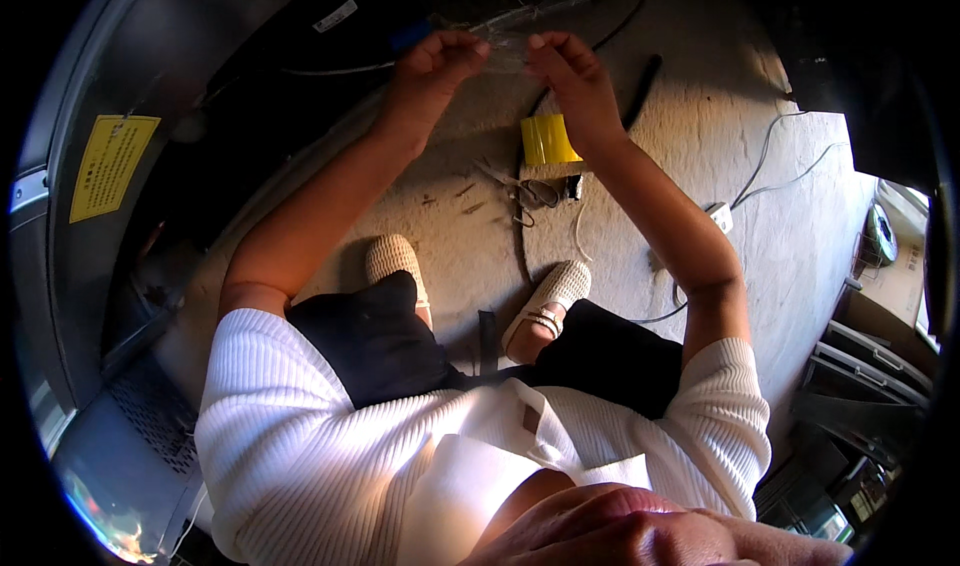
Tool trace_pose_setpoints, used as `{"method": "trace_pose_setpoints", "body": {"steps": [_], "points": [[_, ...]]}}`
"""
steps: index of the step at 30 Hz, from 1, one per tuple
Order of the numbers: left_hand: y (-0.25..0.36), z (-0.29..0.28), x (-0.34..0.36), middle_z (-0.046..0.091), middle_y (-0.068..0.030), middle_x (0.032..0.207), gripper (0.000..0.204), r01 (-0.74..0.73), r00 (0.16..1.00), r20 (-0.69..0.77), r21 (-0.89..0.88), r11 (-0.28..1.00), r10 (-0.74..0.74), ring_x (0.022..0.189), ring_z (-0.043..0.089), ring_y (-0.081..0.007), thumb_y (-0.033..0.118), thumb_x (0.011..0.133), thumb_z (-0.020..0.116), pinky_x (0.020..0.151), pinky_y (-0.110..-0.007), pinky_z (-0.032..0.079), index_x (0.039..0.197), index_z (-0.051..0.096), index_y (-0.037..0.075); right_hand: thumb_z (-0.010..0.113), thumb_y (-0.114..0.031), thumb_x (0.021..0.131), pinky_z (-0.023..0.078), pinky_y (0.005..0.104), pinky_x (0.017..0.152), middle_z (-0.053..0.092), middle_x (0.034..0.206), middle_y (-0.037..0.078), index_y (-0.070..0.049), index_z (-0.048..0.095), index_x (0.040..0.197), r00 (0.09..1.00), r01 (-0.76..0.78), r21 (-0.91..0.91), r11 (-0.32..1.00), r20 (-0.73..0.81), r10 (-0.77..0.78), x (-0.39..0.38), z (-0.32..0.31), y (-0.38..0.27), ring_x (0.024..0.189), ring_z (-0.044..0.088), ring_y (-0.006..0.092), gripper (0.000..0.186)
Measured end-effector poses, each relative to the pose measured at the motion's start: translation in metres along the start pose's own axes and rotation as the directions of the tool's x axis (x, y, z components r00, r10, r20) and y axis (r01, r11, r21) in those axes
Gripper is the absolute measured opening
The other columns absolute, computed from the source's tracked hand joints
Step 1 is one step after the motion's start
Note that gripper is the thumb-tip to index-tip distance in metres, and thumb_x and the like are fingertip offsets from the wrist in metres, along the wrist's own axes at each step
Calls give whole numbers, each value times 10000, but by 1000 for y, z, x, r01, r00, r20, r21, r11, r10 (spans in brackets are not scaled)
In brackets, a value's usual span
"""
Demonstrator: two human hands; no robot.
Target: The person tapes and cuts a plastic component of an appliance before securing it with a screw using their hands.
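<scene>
I see my left hand point(432, 66) and right hand point(572, 71) raised together, fingers point(478, 48) of both pinched shut on a clear plastic strip point(508, 54) stretched between the fingertips, above the floor point(700, 146), yellow tape roll point(548, 139) and scissors point(525, 191) lying below my right wrist

Yellow tape roll point(547, 139), scissors point(527, 194), white power strip point(720, 216), yellow warning label point(112, 164)

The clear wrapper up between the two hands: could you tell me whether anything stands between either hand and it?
Nothing visible does. The left hand and right hand each pinch an end of the clear wrapper, held above the floor.
</scene>
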State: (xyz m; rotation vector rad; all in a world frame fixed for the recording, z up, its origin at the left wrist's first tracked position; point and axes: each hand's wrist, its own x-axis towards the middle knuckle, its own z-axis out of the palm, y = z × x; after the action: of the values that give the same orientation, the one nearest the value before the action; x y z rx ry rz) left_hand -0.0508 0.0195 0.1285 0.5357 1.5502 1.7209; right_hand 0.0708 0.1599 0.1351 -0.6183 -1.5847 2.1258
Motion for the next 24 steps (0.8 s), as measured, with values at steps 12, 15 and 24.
{"method": "trace_pose_setpoints", "body": {"steps": [12, 15, 24], "points": [[0, 2, 7, 612, 4, 895, 259, -97, 988, -98, 232, 968, 122, 866, 564, -94, 309, 931, 624, 783, -269, 446, 1067, 617, 89, 669, -209, 904, 460, 223, 780, 674, 881, 3, -49, 686, 986, 995, 21, -239, 971, -89, -43, 5, -6, 15, 837, 592, 67, 180], [-10, -9, 25, 616, -2, 941, 292, -245, 951, -83, 388, 889, 298, 882, 563, -102, 353, 957, 578, 784, -281, 454, 1094, 605, 96, 695, -204, 884, 465, 224, 758, 675, 860, 9, -39, 690, 983, 990, 64, -251, 966, -108, -93, 15, 0, 19, 817, 594, 69, 193], [13, -34, 99, 623, -45, 1000, 407, -308, 903, -47, 623, 719, 428, 901, 595, -176, 459, 990, 468, 798, -327, 465, 1158, 571, 103, 735, -242, 844, 495, 283, 699, 685, 859, 57, -34, 666, 928, 910, 304, -239, 922, -213, -355, 89, 36, 47, 791, 619, 110, 235]]}}
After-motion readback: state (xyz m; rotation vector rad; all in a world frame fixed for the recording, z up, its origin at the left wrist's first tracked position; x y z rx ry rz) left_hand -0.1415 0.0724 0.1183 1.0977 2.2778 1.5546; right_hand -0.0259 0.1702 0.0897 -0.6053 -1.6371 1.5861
